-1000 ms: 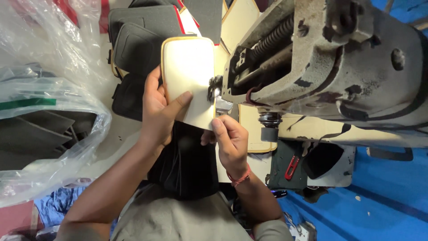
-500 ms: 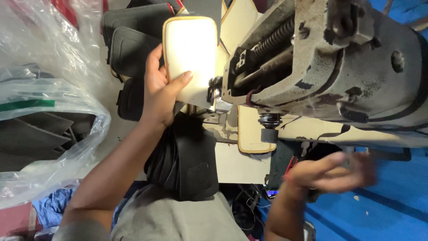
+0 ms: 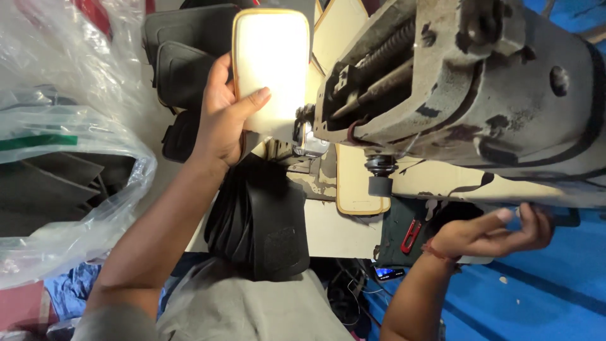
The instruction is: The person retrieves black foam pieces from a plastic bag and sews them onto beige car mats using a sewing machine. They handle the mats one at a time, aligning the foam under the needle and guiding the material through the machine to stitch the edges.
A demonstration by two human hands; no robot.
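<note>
- The left hand gripped a cream panel with a tan edge, thumb across its face and fingers behind it
- The panel stood flat to the camera, its lower end just beside the needle area of the sewing machine
- The machine was grey and worn, with chipped paint, and filled the upper right of the view
- The right hand was low on the right, under the machine's body, fingers loosely curled and thumb out; it seemed to hold nothing, though the underside of the palm was hidden
- A red thread band sat on the right wrist
- A second cream panel lay on the machine bed, below the machine head
- A black folded piece hung over the table edge, between the two forearms
- More black pieces were stacked behind the left hand
- A clear plastic bag with dark pieces inside lay at the left
- A small red clip-like tool lay near the right wrist
- The floor at the lower right was blue
</note>
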